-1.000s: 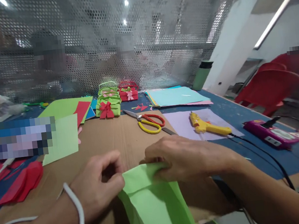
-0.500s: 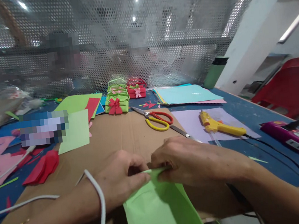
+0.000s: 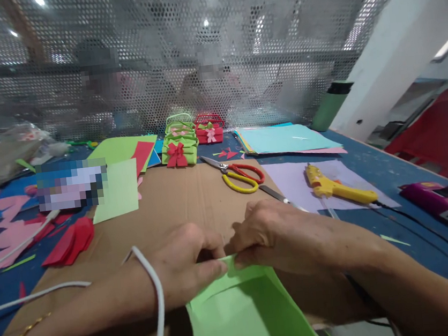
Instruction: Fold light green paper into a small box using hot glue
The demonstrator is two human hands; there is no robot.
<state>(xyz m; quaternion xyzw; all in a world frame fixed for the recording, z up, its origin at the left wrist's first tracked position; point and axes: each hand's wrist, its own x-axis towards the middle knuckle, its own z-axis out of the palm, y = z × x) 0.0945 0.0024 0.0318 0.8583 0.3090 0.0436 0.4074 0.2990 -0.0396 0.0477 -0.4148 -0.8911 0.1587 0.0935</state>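
Note:
A folded piece of light green paper (image 3: 240,311) with creased, raised sides lies at the bottom centre, its lower end cut off by the frame. My left hand (image 3: 190,263) pinches its far edge between thumb and fingers, left of the middle. Close beside it, my right hand (image 3: 272,232) pinches the same edge, its fingertips partly hidden behind the knuckles. Under both hands is a brown cardboard sheet (image 3: 171,201). A white cable (image 3: 157,299) loops over my left wrist. Beyond the right hand lie scissors (image 3: 241,177) with red and yellow handles.
A yellow glue gun (image 3: 335,187) rests on lilac paper (image 3: 285,174). Small green paper bags (image 3: 182,154) and a red one (image 3: 210,133) stand at the back. Pale blue sheets (image 3: 289,139), a purple power strip (image 3: 447,207), red paper pieces (image 3: 70,242) and a green bottle (image 3: 330,107) surround the cardboard.
The view has shifted slightly, so the table things appear a little further right. Both hands still pinch the green paper's far edge, and more of its inner side shows.

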